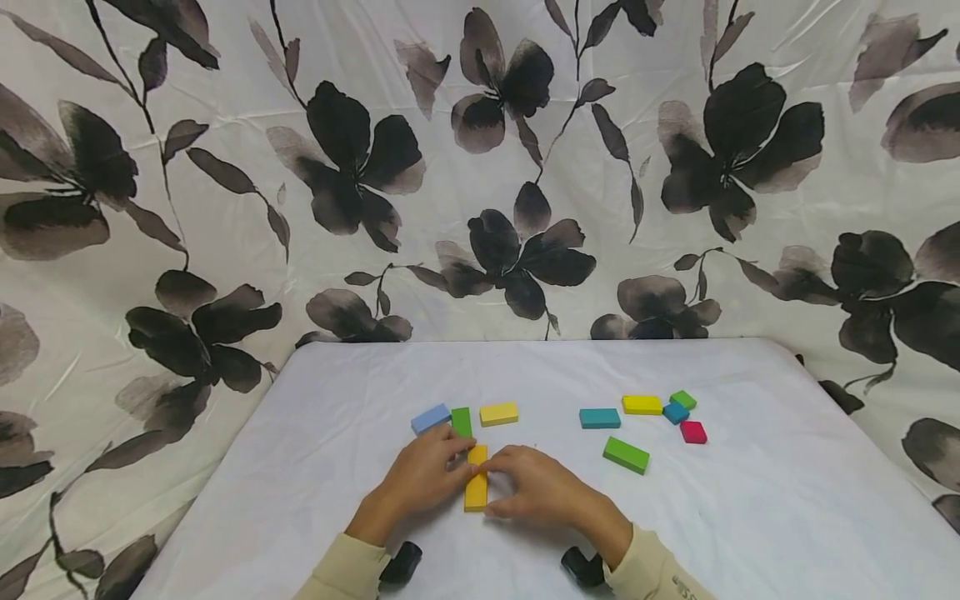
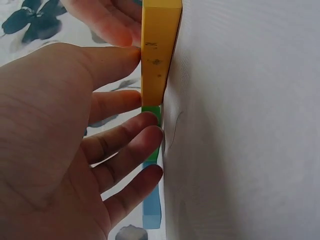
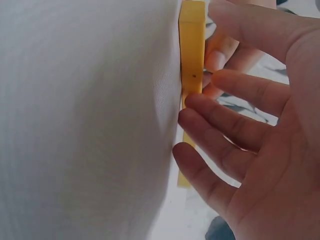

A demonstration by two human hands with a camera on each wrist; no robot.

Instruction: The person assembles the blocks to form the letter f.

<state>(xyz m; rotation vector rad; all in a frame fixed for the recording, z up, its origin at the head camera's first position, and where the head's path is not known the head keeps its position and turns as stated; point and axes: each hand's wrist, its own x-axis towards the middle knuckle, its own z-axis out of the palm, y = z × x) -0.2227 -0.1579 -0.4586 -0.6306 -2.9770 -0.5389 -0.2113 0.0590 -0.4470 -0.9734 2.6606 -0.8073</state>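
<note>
Sleeves (image 1: pixel 341 571) nearest me. Orange block (image 1: pixel 476 493) between spread left hand (image 1: pixel 426 468), touching it, and spread right hand (image 1: pixel 546 487); long axis points toward far edge of table (image 1: pixel 780 517). I see room by right edge.

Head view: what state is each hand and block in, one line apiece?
Left hand: touching orange block
Right hand: beside orange block
Orange block: lying between hands
Light blue block: lying angled
Left green block: partly hidden
Left yellow block: lying apart
Long green block: angled, apart
Small blue block: angled
Right yellow block: beside small blue block
Small green block: beside small blue block
Red block: beside small blue block
Teal block: lying flat
</note>
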